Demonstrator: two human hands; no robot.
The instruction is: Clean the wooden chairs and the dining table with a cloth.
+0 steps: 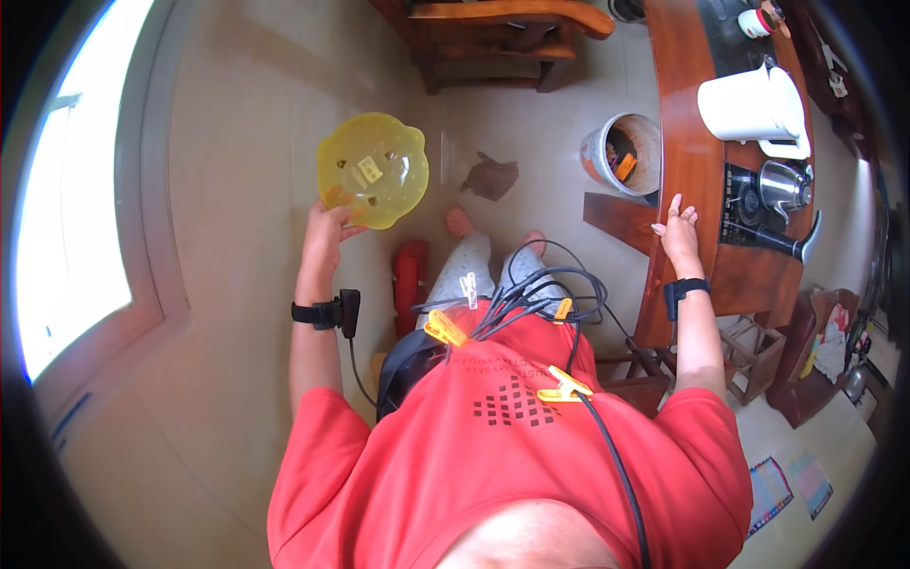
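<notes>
My left hand (330, 238) grips the near rim of a translucent yellow plastic bowl (394, 192) with a wavy edge. Several small dark marks and a pale square patch show on the bowl's bottom. Its fingers are visible through the plastic. My right hand (679, 231) is at the edge of a wooden tea table (753, 274), fingers apart and holding nothing. I cannot tell whether it touches the wood. Just beyond it, below the tabletop, stands a whitish bucket (591, 153) with an orange item (625, 167) and other waste inside.
On the table stand a white pitcher (743, 107) and a steel kettle (778, 181) beside a black hob (739, 195). A dark rag-like piece (492, 176) lies on the floor ahead. A wooden armchair (498, 50) is farther off. Cables (526, 295) loop at my waist.
</notes>
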